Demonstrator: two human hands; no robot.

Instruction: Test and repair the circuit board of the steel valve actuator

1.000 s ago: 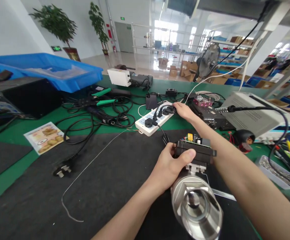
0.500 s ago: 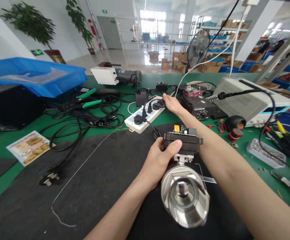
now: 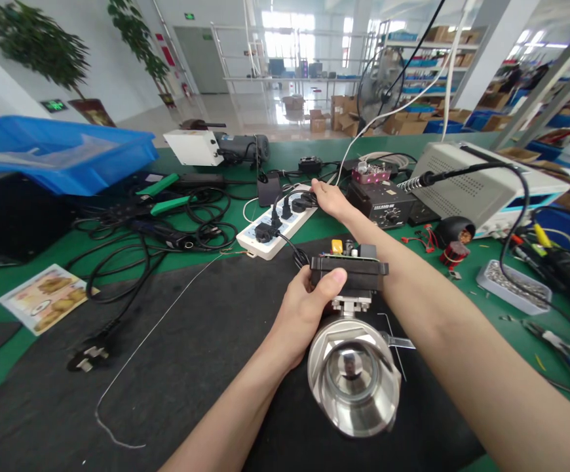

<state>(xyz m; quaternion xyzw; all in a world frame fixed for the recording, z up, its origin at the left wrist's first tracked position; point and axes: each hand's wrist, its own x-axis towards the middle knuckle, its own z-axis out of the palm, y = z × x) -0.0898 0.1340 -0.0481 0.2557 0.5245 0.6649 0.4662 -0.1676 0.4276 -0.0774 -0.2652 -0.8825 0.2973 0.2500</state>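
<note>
My left hand (image 3: 304, 308) is closed around the black actuator box of a motorized ball valve (image 3: 354, 387), thumb on its near face. Circuit parts show at the box's open top, and the shiny steel valve body faces me with its bore visible. My right hand (image 3: 331, 198) reaches past the valve to the far end of a white power strip (image 3: 275, 226). Its fingers are bent against that end, by the farthest black plug (image 3: 302, 202); whether they grip the strip or the plug is hidden. Several black plugs sit in the strip.
A loose black plug (image 3: 88, 354) and a thin wire (image 3: 152, 331) lie on the dark mat (image 3: 191, 393). Tangled cables and a blue bin (image 3: 69, 154) stand left. On the right are a bench instrument (image 3: 481, 183), a tray of small parts (image 3: 513, 286) and pliers (image 3: 553, 334).
The whole view has shifted slightly, with things sitting a little farther left in it. Both hands keep their places on the valve and at the strip's far end.
</note>
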